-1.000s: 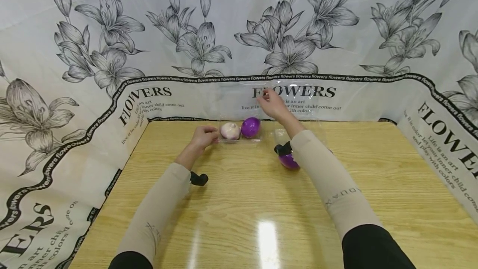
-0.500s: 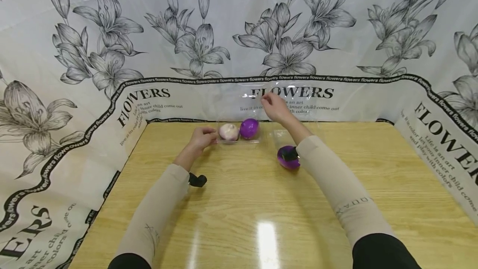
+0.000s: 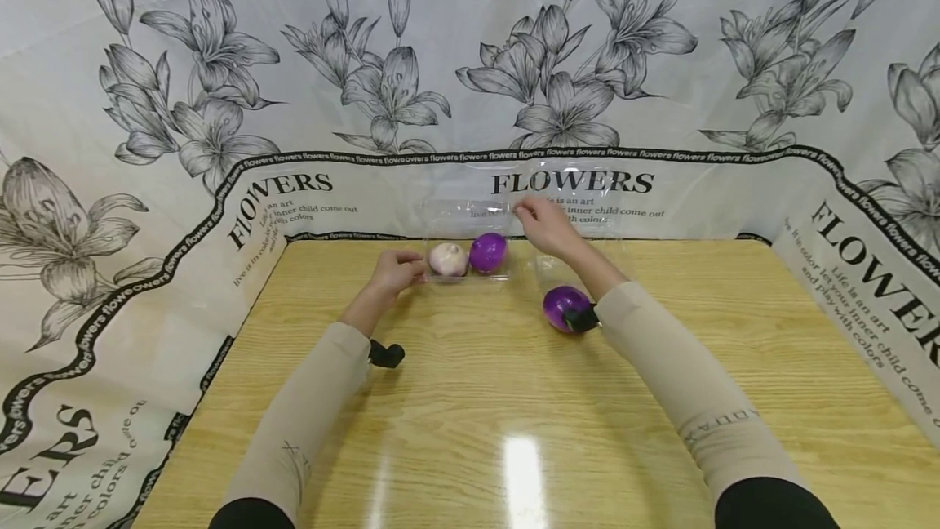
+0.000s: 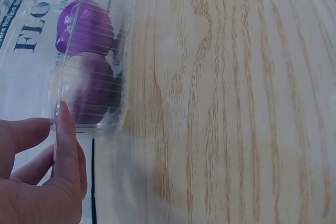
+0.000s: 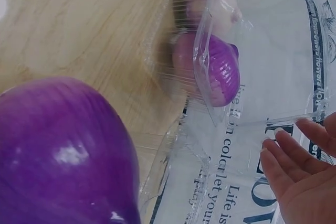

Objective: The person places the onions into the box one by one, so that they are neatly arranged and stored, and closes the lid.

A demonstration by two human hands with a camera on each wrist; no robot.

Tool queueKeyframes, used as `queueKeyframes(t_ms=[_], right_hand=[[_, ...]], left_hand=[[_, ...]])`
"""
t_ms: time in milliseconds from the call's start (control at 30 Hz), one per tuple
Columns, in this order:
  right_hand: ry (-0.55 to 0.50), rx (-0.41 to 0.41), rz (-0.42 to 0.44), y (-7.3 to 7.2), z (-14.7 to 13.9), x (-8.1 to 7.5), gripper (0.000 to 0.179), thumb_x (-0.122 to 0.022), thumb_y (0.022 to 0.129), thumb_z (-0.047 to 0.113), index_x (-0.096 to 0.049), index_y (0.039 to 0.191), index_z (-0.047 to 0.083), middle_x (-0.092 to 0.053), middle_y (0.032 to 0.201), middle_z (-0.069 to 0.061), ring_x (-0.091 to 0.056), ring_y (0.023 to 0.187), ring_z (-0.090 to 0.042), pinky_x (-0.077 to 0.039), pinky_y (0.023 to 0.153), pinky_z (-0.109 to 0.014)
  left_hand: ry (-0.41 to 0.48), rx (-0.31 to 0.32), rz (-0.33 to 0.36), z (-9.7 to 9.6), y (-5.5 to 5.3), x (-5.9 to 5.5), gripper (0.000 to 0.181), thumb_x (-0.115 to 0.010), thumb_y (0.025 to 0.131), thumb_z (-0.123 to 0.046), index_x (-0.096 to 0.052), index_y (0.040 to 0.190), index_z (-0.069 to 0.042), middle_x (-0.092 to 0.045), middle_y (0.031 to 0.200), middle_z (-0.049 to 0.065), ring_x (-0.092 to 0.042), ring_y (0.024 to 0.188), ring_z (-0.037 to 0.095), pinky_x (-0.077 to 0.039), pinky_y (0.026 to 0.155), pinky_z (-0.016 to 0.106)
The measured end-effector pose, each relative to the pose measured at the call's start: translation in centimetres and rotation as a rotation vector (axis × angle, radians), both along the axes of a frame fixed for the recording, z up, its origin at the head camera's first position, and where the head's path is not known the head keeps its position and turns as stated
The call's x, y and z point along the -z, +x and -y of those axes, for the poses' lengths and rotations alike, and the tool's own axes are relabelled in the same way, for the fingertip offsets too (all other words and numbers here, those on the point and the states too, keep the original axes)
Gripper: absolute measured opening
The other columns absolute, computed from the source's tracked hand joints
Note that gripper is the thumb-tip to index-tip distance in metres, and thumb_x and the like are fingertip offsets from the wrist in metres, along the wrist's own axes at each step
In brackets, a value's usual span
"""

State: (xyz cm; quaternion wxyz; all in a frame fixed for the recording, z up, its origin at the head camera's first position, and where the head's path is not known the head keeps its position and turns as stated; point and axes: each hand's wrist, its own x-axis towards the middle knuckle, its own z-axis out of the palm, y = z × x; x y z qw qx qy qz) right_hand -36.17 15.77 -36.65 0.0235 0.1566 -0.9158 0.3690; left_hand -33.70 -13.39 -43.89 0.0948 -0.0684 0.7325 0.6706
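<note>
Near right, loose onion [image 3: 558, 299] is sitting on the surface [image 3: 455, 398] by the right wrist camera [image 3: 583, 318]; a bump could roll it. Farther, left hand [image 3: 396, 272] is pinching the clear box [image 3: 466, 278], holding pale onion [image 3: 448, 260] left, purple onion [image 3: 488, 253] right. Right hand [image 3: 547, 227] is touching its raised lid [image 3: 466, 209]; can't tell if fingers are pinching. Slipping could let it spring back. Second box [image 3: 554, 269] is standing right, partly hidden.

The cloth backdrop [image 3: 411, 117] repeats "FLOWERS" in large dark capitals, with smaller lines beneath, among them "Life is an art", "inner child come out" and "and play with colors". Its black band [image 3: 470, 157] repeats "flowers" in white. Lettering on the right sleeve [image 3: 679, 378] is unclear.
</note>
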Motion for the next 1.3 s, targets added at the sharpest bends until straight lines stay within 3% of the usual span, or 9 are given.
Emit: queueKeyframes(t_ms=[167, 367, 567, 800, 967, 1100, 1300], right_hand=[[0.036, -0.030, -0.008, 0.6, -0.2, 0.5, 0.042, -0.036, 0.111, 0.024, -0.061, 0.131, -0.004, -0.065, 0.115, -0.022, -0.054, 0.086, -0.033, -0.052, 0.080, -0.047], [0.058, -0.054, -0.001, 1.5, 0.0, 0.8, 0.038, -0.044, 0.109, 0.020, -0.059, 0.133, -0.006, -0.063, 0.129, -0.025, -0.058, 0.120, -0.039, -0.049, 0.107, -0.052], [0.092, -0.079, -0.001, 2.2, 0.4, 1.3, 0.031, -0.052, 0.105, 0.013, -0.062, 0.124, -0.008, -0.065, 0.123, -0.025, -0.061, 0.117, -0.040, -0.051, 0.106, -0.052], [0.123, -0.077, 0.028, 2.7, 0.8, 1.8, 0.036, -0.056, 0.101, 0.011, -0.057, 0.128, -0.013, -0.061, 0.127, -0.031, -0.061, 0.117, -0.043, -0.053, 0.104, -0.052], [0.146, -0.049, 0.075, 2.9, 0.9, 1.9, 0.043, -0.059, 0.101, 0.014, -0.053, 0.133, -0.014, -0.060, 0.129, -0.032, -0.060, 0.120, -0.044, -0.052, 0.105, -0.052], [0.170, -0.029, 0.087, 2.9, 1.0, 2.0, 0.044, -0.060, 0.100, 0.015, -0.054, 0.132, -0.015, -0.062, 0.126, -0.033, -0.061, 0.117, -0.044, -0.053, 0.104, -0.052], [0.184, -0.023, 0.122, 3.0, 0.9, 1.9, 0.047, -0.060, 0.100, 0.017, -0.053, 0.133, -0.016, -0.063, 0.126, -0.033, -0.062, 0.117, -0.044, -0.054, 0.103, -0.051]], left_hand=[[-0.005, 0.000, 0.006, 0.1, 0.0, 0.0, 0.043, -0.057, 0.103, -0.002, -0.050, 0.144, 0.009, -0.052, 0.138, 0.026, -0.064, 0.116, 0.038, -0.059, 0.098, 0.035], [0.012, -0.001, 0.004, 0.2, -0.1, -0.1, 0.045, -0.057, 0.102, 0.000, -0.048, 0.145, 0.010, -0.051, 0.141, 0.026, -0.061, 0.121, 0.041, -0.062, 0.087, 0.026], [0.016, -0.012, 0.008, 0.3, -0.1, 0.0, 0.044, -0.058, 0.102, -0.002, -0.049, 0.144, 0.009, -0.052, 0.138, 0.026, -0.061, 0.121, 0.041, -0.061, 0.080, 0.021], [0.027, -0.032, 0.012, 0.5, 0.2, 0.4, 0.042, -0.057, 0.104, -0.008, -0.052, 0.144, 0.006, -0.056, 0.129, 0.023, -0.065, 0.107, 0.029, -0.062, 0.085, 0.025], [0.064, -0.054, 0.017, 0.9, 0.4, 0.6, 0.039, -0.048, 0.110, -0.015, -0.052, 0.143, 0.004, -0.057, 0.121, 0.019, -0.062, 0.094, 0.020, -0.063, 0.085, 0.028], [0.081, -0.034, 0.015, 1.2, 0.5, 0.3, 0.044, -0.043, 0.112, -0.026, -0.050, 0.143, 0.004, -0.055, 0.120, 0.017, -0.062, 0.091, 0.019, -0.063, 0.083, 0.029], [0.038, 0.072, 0.024, 1.7, 0.8, -0.2, 0.053, -0.045, 0.111, -0.033, -0.041, 0.150, 0.003, -0.049, 0.137, 0.022, -0.059, 0.104, 0.026, -0.061, 0.091, 0.034]])
